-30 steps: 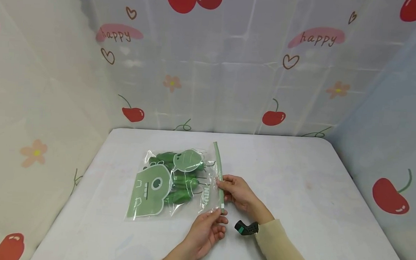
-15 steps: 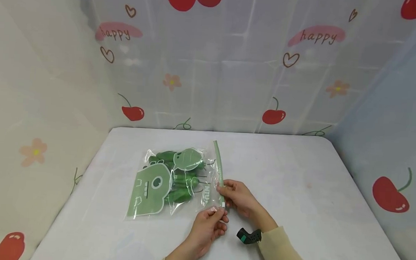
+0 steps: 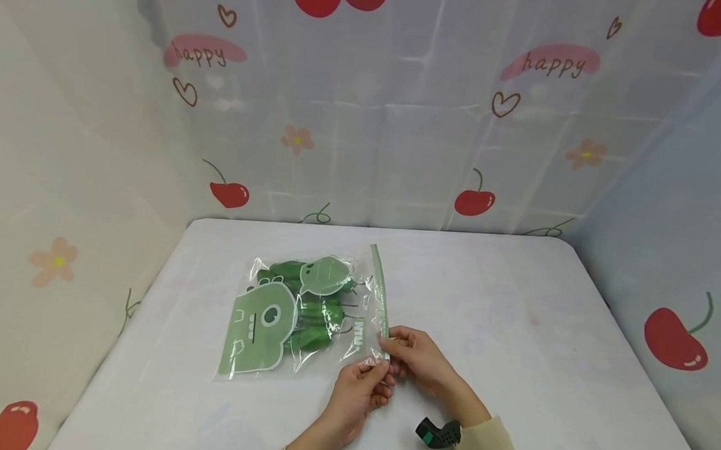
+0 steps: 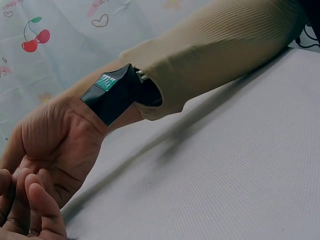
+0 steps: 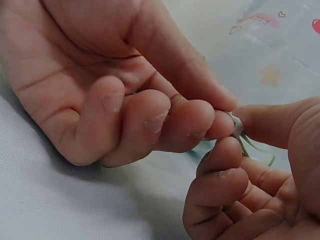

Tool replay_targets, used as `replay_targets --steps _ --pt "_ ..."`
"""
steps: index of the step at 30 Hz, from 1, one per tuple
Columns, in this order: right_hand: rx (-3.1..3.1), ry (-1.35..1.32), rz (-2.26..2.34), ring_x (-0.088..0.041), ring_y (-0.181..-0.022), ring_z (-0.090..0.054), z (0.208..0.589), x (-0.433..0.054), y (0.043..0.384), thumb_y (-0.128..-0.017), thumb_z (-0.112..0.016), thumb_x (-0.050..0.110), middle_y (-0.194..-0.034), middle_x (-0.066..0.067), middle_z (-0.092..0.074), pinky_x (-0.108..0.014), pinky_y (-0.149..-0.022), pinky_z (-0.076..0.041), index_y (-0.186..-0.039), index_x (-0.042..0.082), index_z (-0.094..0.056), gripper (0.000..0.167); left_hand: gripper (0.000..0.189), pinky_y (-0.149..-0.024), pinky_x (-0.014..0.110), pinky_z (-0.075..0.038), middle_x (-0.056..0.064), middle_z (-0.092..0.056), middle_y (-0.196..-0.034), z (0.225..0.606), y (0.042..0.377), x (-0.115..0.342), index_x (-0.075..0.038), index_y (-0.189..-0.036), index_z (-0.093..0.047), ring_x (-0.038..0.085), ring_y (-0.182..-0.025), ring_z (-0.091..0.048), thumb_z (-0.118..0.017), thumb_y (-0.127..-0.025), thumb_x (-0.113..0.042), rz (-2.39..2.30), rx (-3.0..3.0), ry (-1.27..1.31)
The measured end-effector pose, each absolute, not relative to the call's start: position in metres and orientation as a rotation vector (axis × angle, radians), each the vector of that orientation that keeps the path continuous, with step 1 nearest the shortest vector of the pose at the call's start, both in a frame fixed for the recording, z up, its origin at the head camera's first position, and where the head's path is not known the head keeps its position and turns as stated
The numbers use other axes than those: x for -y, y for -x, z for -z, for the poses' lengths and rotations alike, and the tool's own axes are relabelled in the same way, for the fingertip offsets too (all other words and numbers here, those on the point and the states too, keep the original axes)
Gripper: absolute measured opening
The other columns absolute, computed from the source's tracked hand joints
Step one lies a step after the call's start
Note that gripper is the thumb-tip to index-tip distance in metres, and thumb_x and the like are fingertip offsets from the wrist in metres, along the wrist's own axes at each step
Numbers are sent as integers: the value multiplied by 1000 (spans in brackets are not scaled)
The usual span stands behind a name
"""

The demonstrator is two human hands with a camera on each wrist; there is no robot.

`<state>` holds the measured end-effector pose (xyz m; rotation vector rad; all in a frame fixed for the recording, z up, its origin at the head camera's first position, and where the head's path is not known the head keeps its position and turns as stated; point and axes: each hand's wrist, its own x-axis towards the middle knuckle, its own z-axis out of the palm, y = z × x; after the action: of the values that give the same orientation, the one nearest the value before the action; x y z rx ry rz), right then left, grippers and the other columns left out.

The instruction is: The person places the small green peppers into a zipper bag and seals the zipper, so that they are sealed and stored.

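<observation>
A clear zip bag [image 3: 259, 342] with green monster prints lies flat on the table, its green-edged zip strip [image 3: 378, 280] toward the right. Several green peppers [image 3: 310, 338] with thin stems show through the plastic. My left hand [image 3: 349, 396] pinches the near corner of the bag at the end of the strip. Right beside it, the right hand [image 3: 427, 361] pinches the strip between thumb and fingers. In the right wrist view a small pale slider [image 5: 237, 124] sits between the fingertips of the left hand [image 5: 135, 110] and the right hand [image 5: 260, 185].
A white-covered table [image 3: 542, 370] extends around the bag. Behind it hangs a patterned curtain [image 3: 401, 145] with cherries and hearts, and similar cloth lines both sides. A black wrist device [image 3: 438, 433] sits at the right wrist.
My right hand has slid along the zip strip toward the near corner, closing up to the left hand. The left hand and the bag have stayed nearly where they were.
</observation>
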<state>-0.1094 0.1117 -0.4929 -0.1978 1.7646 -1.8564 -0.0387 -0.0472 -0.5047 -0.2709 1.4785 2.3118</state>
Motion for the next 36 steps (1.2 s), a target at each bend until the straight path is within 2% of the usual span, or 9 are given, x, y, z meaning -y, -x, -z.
replay_targets --steps 4,9,12,15,27,36 --pt "-1805 201 1825 -4 -56 -52 491 -113 103 -102 -66 21 -69 7 -66 -21 -52 -43 -120 -13 -57 40 25 -59 18 -51 -3 -67 -81 505 38 47 2 -104 -68 6 -66 -59 -65 -103 -23 -2312 -1517 262" --pt "-1881 183 1773 -7 -54 -48 487 -114 97 -101 -68 24 -67 5 -63 -22 -51 -42 -98 -2 -64 26 22 -58 18 -51 -2 -66 -79 504 39 46 1 -101 -67 6 -64 -59 -63 -104 -20 -2321 -1532 246" --pt "-1905 168 1771 -7 -51 -46 486 -114 96 -100 -68 26 -64 5 -60 -21 -49 -41 -85 5 -64 27 21 -58 19 -51 -1 -66 -79 505 41 46 1 -102 -66 6 -64 -59 -63 -104 -20 -2322 -1535 249" --pt "-1928 153 1786 -7 -50 -45 487 -113 95 -100 -70 28 -61 5 -58 -21 -48 -40 -79 8 -62 29 24 -59 20 -52 -1 -66 -80 506 42 45 1 -103 -66 6 -65 -59 -63 -104 -23 -2316 -1554 259" --pt "-1968 125 1823 -7 -52 -45 490 -107 88 -98 -72 24 -62 3 -54 -21 -49 -39 -84 -2 -65 30 26 -59 21 -52 -1 -66 -81 505 35 45 0 -105 -67 7 -65 -59 -63 -104 -25 -2312 -1572 313" --pt "-1997 83 1841 -8 -53 -45 490 -104 89 -99 -70 24 -62 4 -55 -22 -49 -39 -85 -1 -64 29 23 -59 20 -52 -1 -66 -80 506 36 46 1 -104 -67 8 -65 -59 -63 -104 -22 -2318 -1578 296"
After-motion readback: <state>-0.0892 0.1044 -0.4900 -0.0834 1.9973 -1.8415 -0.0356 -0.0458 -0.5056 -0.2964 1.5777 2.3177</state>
